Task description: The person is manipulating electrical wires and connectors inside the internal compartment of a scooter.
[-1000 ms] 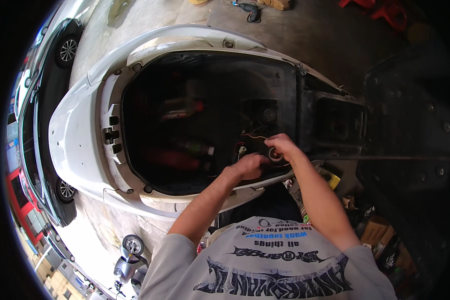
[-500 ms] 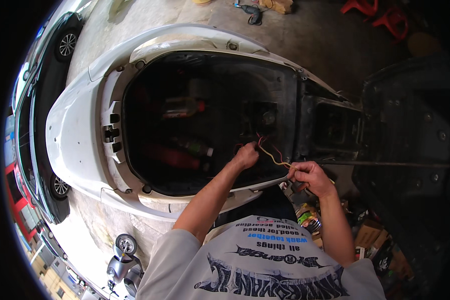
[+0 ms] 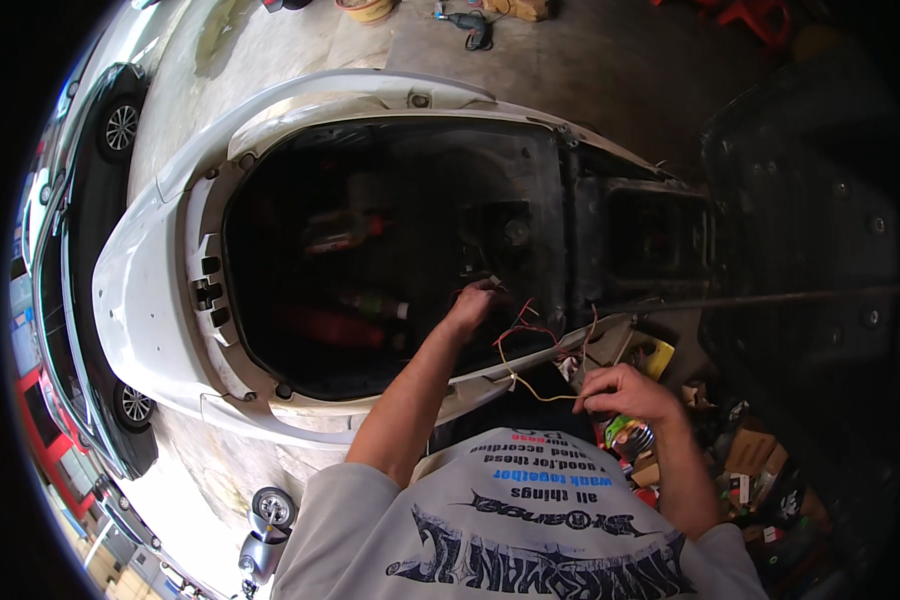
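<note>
In front of me is a white scooter body with its dark storage compartment uncovered. My left hand is inside the compartment's near right part, fingers closed by a small pale piece and a bit of red wire; what they grip is hidden. Outside the near rim, my right hand pinches a thin yellow wire. That wire curves up to loose red wires crossing the compartment's edge. Lying in the compartment are a clear bottle with a red cap and another bottle with a pale cap.
The raised dark seat stands at the right, with a thin rod running toward it. Boxes and small clutter lie at lower right. A power drill is on the far floor. A black car stands at left.
My right hand has drawn back toward me and lower, keeping hold of the yellow wire. My left hand has come away from the yellow wire, moving slightly left. The wires now hang looser between them.
</note>
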Demonstrator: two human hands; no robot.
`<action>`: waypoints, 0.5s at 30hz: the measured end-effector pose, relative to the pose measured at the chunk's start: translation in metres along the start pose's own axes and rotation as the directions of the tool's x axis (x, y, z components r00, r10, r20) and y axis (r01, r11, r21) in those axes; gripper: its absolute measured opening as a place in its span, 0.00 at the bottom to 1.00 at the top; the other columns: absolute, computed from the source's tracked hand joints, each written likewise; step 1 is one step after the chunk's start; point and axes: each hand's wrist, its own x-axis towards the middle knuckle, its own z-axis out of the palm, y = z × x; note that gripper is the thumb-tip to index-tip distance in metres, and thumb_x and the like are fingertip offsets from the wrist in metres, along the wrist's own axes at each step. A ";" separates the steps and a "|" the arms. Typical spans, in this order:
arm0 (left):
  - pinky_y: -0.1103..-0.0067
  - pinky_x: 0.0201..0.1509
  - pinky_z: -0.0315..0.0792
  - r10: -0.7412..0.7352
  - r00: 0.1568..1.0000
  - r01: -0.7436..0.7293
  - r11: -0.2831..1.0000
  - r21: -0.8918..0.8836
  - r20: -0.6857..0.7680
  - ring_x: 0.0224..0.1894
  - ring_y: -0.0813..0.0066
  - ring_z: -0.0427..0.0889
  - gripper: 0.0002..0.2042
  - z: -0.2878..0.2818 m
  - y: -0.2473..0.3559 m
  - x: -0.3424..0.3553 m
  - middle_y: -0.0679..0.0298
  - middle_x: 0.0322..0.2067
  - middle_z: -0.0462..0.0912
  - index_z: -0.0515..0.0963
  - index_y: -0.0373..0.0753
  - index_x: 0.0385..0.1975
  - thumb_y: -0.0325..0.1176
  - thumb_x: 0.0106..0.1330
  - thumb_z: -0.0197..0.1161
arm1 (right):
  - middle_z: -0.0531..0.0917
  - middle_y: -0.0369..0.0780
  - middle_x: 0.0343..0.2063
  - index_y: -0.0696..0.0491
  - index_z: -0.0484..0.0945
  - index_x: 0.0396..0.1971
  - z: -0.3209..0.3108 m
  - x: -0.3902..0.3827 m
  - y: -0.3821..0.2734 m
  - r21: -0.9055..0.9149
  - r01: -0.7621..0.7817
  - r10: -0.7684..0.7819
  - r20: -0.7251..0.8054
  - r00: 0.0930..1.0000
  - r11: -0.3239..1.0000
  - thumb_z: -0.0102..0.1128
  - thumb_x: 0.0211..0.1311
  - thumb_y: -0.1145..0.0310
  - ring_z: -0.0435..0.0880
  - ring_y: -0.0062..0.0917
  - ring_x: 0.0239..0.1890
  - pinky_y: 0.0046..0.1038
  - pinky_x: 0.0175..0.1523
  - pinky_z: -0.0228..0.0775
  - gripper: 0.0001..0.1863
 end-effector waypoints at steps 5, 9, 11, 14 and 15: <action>0.77 0.50 0.70 -0.249 0.965 0.259 0.881 -0.395 0.079 0.49 0.72 0.75 0.15 0.000 0.009 -0.010 0.62 0.42 0.80 0.75 0.37 0.46 0.32 0.61 0.52 | 0.81 0.39 0.29 0.55 0.83 0.33 0.009 0.002 0.016 -0.109 -0.059 0.060 0.011 0.998 0.992 0.59 0.54 0.70 0.79 0.22 0.34 0.24 0.41 0.69 0.08; 0.80 0.40 0.71 -0.153 0.988 0.139 0.940 -0.312 -0.021 0.38 0.76 0.78 0.12 -0.001 0.004 -0.005 0.61 0.36 0.81 0.77 0.36 0.40 0.35 0.59 0.59 | 0.81 0.40 0.29 0.54 0.83 0.33 0.015 0.001 0.022 -0.189 -0.033 0.026 -0.037 0.999 0.981 0.59 0.53 0.69 0.80 0.26 0.36 0.25 0.42 0.70 0.09; 0.77 0.37 0.72 -0.056 0.989 0.076 0.987 0.145 -0.139 0.32 0.76 0.77 0.14 -0.003 0.002 0.000 0.63 0.32 0.80 0.77 0.36 0.41 0.37 0.60 0.60 | 0.81 0.40 0.29 0.55 0.83 0.33 0.017 0.001 0.023 -0.175 -0.020 0.010 -0.059 0.998 0.984 0.59 0.52 0.69 0.80 0.26 0.36 0.25 0.43 0.70 0.09; 0.76 0.36 0.72 0.008 0.987 0.027 0.977 0.213 -0.162 0.29 0.77 0.76 0.12 -0.002 0.006 -0.004 0.63 0.29 0.79 0.75 0.35 0.40 0.36 0.63 0.58 | 0.81 0.40 0.30 0.55 0.83 0.33 0.018 0.000 0.025 -0.158 -0.001 -0.013 -0.087 0.996 0.987 0.59 0.52 0.70 0.80 0.26 0.36 0.25 0.43 0.70 0.09; 0.76 0.36 0.72 0.034 0.987 -0.002 0.980 0.199 -0.159 0.29 0.77 0.76 0.12 -0.001 0.009 -0.008 0.63 0.29 0.79 0.75 0.35 0.40 0.36 0.63 0.58 | 0.81 0.40 0.30 0.55 0.83 0.33 0.018 0.000 0.026 -0.157 -0.025 0.010 -0.097 0.995 0.987 0.59 0.53 0.70 0.80 0.25 0.36 0.25 0.42 0.70 0.09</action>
